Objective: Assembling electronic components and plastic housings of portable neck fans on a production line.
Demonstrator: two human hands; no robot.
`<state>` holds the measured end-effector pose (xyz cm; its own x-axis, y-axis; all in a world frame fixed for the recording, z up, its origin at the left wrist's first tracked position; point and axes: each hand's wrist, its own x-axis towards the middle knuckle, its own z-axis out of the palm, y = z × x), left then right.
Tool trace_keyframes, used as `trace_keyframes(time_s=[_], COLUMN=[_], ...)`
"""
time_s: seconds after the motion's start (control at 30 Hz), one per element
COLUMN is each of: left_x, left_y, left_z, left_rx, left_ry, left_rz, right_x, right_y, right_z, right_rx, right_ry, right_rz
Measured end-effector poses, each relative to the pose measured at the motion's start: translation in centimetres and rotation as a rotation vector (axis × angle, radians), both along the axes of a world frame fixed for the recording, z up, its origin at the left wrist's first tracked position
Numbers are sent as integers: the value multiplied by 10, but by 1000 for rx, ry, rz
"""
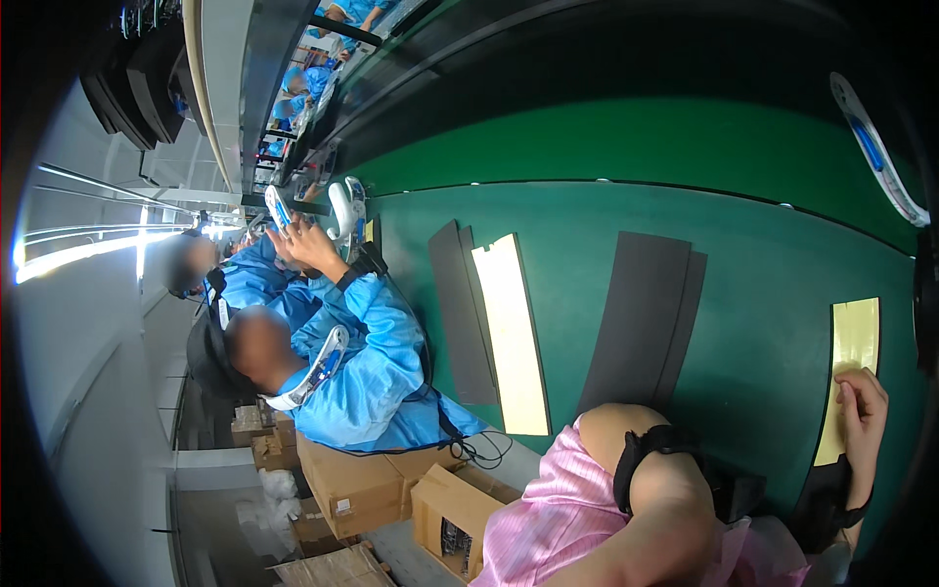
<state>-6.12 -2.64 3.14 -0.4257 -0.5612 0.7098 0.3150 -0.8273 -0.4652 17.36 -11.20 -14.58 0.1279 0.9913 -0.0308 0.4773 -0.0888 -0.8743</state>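
Observation:
At the far right of the green worktop lies a pale yellow strip with dark edging. My right hand is over its right side, with fingers curled together and their tips at the strip's face. Whether they pinch anything is hidden. A black band circles that wrist. My left hand is at the near edge of the worktop, partly behind my strapped wrist, and its fingers do not show. Just beyond it lie overlapping dark grey strips. Further left, a pale yellow strip rests beside more dark grey strips.
A co-worker in a blue smock sits at my left with raised hands. Cardboard boxes stand on the floor between us, and a black cable hangs there. A white curved part lies at the far right. A dark ledge runs behind the worktop.

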Motion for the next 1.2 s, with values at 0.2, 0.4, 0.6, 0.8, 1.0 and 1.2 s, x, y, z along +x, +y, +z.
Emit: trace_keyframes(time_s=[0.2, 0.4, 0.6, 0.8, 1.0, 1.2], left_x=[6, 5, -3, -9, -18, -14], left_y=[-4, -23, -31, -44, -46, -41], left_z=[-3, 5, -3, 4, 8, 13], left_rx=[-52, 24, 29, 57, 153, 212], left_ry=[-31, -59, -19, -28, -21, -65], left_rz=[-63, -331, -353, -358, -492, -491], right_x=[5, -6, 12, 7, 7, 4], right_y=[-3, 2, -9, -7, -7, -5], right_z=[-3, -6, -11, -12, -18, -16], right_rx=[-5, 16, 45, 70, 87, 108], right_ry=[-3, 24, -162, -211, -268, -280], right_rz=[9, -47, 70, 31, 57, 65])
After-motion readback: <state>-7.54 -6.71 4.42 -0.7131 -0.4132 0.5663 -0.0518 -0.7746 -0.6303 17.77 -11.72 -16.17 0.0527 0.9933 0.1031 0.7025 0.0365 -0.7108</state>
